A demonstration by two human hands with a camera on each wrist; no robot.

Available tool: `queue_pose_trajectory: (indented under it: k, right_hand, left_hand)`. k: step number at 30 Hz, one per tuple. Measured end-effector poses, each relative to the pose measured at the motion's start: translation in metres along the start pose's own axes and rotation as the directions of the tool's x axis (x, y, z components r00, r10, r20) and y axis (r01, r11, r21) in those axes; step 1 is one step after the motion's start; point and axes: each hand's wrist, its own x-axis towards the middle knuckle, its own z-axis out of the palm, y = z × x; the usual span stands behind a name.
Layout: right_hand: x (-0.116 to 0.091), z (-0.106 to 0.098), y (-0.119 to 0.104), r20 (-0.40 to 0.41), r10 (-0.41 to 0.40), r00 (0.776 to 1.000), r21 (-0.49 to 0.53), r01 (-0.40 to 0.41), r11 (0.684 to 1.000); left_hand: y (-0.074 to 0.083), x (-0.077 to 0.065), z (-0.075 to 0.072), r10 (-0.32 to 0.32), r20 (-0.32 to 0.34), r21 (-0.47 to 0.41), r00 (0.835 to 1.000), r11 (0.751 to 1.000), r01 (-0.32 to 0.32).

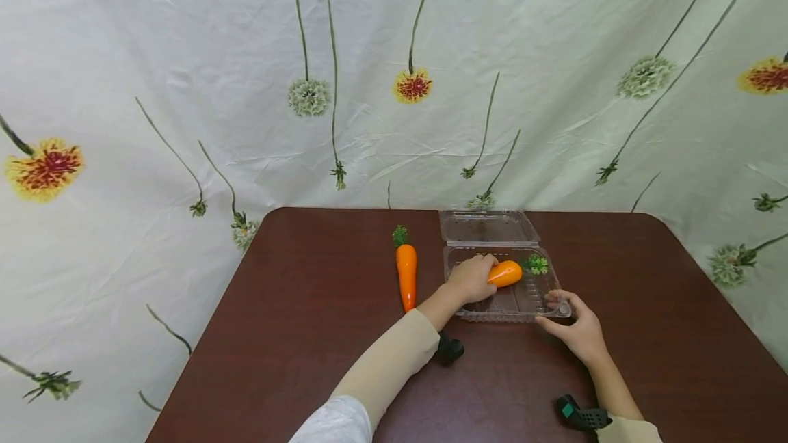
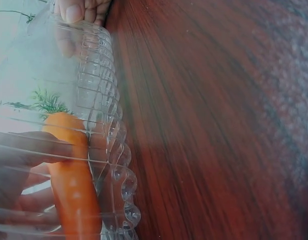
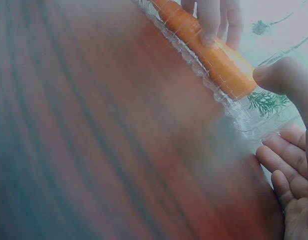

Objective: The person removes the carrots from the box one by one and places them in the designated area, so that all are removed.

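Reaching into a clear plastic clamshell container (image 1: 517,303), my left hand (image 1: 473,277) grips an orange carrot (image 1: 508,273) with a leafy green top. The carrot lies crosswise inside the container's base, its green top pointing right. In the left wrist view the carrot (image 2: 71,175) and my fingers show through the clear front wall. My right hand (image 1: 579,327) holds the container's front right corner, thumb toward the front and fingers at the right side. The right wrist view shows the carrot's thick end (image 3: 238,80) beside my right thumb.
A second carrot (image 1: 406,275) lies on the brown table (image 1: 295,333), left of the container, its green top toward the back. The container's open lid (image 1: 489,227) lies back near the table's far edge. A flower-printed cloth (image 1: 369,149) hangs behind the table.
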Motion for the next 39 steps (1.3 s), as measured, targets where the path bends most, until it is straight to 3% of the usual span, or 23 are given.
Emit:
queue_pose_trajectory:
  k: [11, 26, 33, 39]
  right_hand:
    - [-0.0004, 0.0001, 0.001, -0.005, -0.012, 1.0, 0.0, 0.012, 1.0]
    - [0.0001, 0.0007, 0.0012, 0.007, 0.02, 1.0, 0.007, -0.02, 1.0]
    - [0.0003, 0.0005, -0.0007, 0.012, 0.021, 1.0, 0.018, -0.021, 1.0]
    - [0.0006, 0.0002, -0.0009, 0.011, 0.02, 1.0, 0.02, -0.021, 1.0]
  left_hand:
    - [-0.0021, 0.0008, 0.0039, 0.007, 0.009, -0.016, 1.0, 1.0, -0.007]
    - [-0.0037, -0.0063, 0.0007, 0.088, -0.029, -0.039, 0.996, 0.995, -0.089]
    - [-0.0059, -0.0073, -0.0014, 0.13, -0.096, -0.17, 0.987, 0.975, -0.145]
    - [-0.0095, -0.0069, -0.003, 0.122, -0.187, -0.326, 0.975, 0.928, -0.179]
